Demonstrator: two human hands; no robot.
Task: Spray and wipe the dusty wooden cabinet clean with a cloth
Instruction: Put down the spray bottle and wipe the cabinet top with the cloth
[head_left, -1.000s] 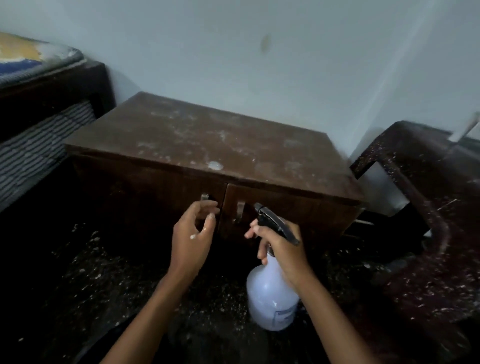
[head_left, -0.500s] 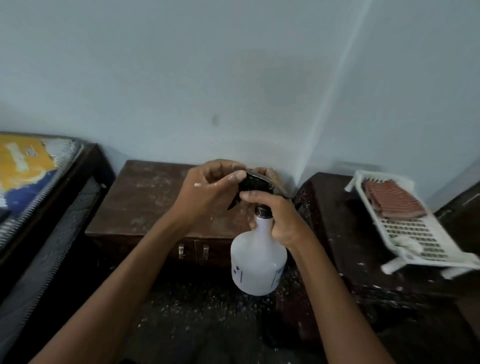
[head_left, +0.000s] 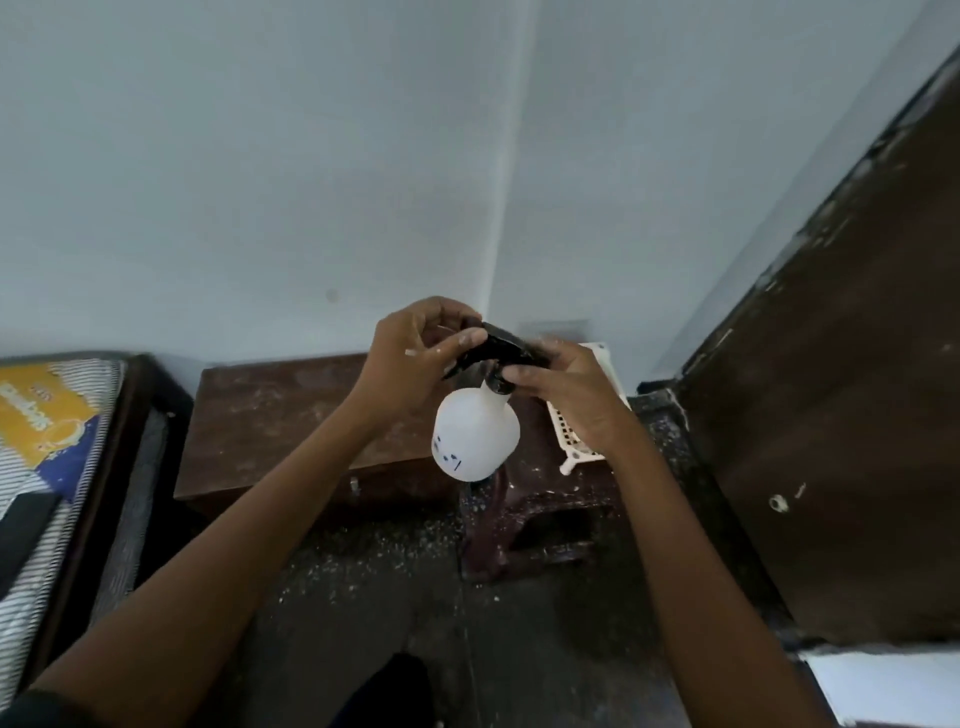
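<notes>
I hold a white spray bottle (head_left: 475, 436) with a black trigger head up in front of me. My right hand (head_left: 566, 389) grips its neck below the head. My left hand (head_left: 415, 353) pinches the nozzle end of the black head with thumb and fingers. Behind and below the bottle stands the low dusty wooden cabinet (head_left: 270, 415), brown with pale dust patches on its top and small metal door handles at the front. No cloth is visible.
A white slatted plastic tray (head_left: 571, 447) lies on a dark stool (head_left: 540, 519) right of the cabinet. A bed with a striped mattress (head_left: 47, 467) stands at the left. A dark wooden door (head_left: 857, 415) fills the right. The dark floor is speckled with debris.
The bottle has risen from near the cabinet doors to chest height. My left hand left the door handle and took hold of the spray head. The view has pulled back and tilted up.
</notes>
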